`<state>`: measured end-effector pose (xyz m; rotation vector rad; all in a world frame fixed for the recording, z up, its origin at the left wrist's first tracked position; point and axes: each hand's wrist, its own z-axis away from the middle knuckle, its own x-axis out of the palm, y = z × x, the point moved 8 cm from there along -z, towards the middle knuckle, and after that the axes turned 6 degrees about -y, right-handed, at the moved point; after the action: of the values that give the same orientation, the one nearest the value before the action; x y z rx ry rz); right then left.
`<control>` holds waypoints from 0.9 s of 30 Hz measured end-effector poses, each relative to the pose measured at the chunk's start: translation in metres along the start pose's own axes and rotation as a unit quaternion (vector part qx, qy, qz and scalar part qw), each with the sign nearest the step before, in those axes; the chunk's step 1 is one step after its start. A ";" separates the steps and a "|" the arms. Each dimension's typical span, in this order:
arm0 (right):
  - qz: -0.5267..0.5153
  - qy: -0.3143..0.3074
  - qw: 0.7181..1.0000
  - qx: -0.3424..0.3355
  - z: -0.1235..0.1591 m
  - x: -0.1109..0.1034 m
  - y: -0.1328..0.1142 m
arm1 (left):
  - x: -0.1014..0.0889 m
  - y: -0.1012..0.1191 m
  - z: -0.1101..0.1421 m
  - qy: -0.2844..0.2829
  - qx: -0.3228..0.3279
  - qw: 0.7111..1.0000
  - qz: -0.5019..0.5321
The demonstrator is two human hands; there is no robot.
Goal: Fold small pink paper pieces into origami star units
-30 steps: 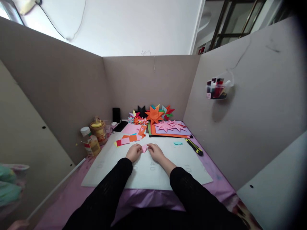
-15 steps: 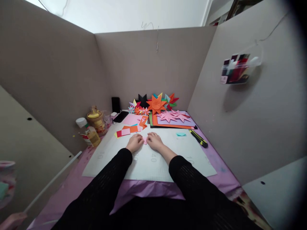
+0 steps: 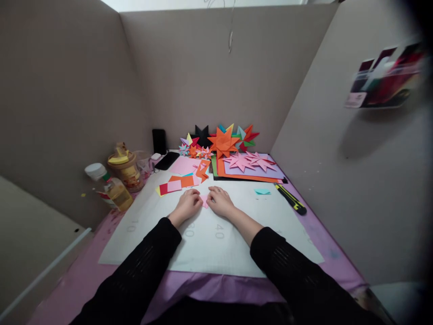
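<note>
A small piece of pink paper [image 3: 204, 201] lies on the white mat [image 3: 223, 253], between my two hands. My left hand [image 3: 188, 204] grips its left side with curled fingers. On the other side, my right hand [image 3: 219, 200] has its fingertips closed on the paper's right edge. The fingers partly cover the paper, so its exact folds cannot be made out. To the right of my hands rests a small folded turquoise paper [image 3: 262, 192].
A yellow-black utility knife [image 3: 290, 198] lies at the mat's right edge. Paper squares [image 3: 174, 185] lie behind my left hand. Folded stars [image 3: 223, 141] stand at the back by stacked sheets [image 3: 250, 171]. On the left are a bottle [image 3: 117, 192], a tub [image 3: 126, 169] and a phone [image 3: 167, 160].
The camera has tilted down and moved closer, so the scene looks larger. Both hands stay on the pink paper with almost no visible shift.
</note>
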<state>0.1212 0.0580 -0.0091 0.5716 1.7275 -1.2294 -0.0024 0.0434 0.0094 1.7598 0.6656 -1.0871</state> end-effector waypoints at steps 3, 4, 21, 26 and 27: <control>-0.007 -0.004 1.000 -0.005 -0.002 0.000 0.002 | 0.001 -0.001 -0.007 -0.022 0.008 1.000 -0.004; -0.010 -0.006 1.000 -0.007 -0.003 0.000 0.002 | 0.001 0.000 -0.010 -0.031 0.013 0.999 -0.004; -0.038 -0.019 0.999 0.011 -0.007 -0.004 0.002 | 0.008 0.004 -0.026 -0.115 0.027 0.993 0.016; -0.047 -0.021 0.999 0.016 -0.007 -0.002 0.003 | 0.006 0.002 -0.026 -0.103 0.015 0.993 0.049; -0.049 -0.020 0.998 0.017 -0.007 -0.002 0.003 | 0.005 0.001 -0.026 -0.099 0.015 0.993 0.056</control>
<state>0.1218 0.0656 -0.0084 0.4839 1.7202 -1.3314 0.0112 0.0665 0.0100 1.6677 0.4263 -1.1809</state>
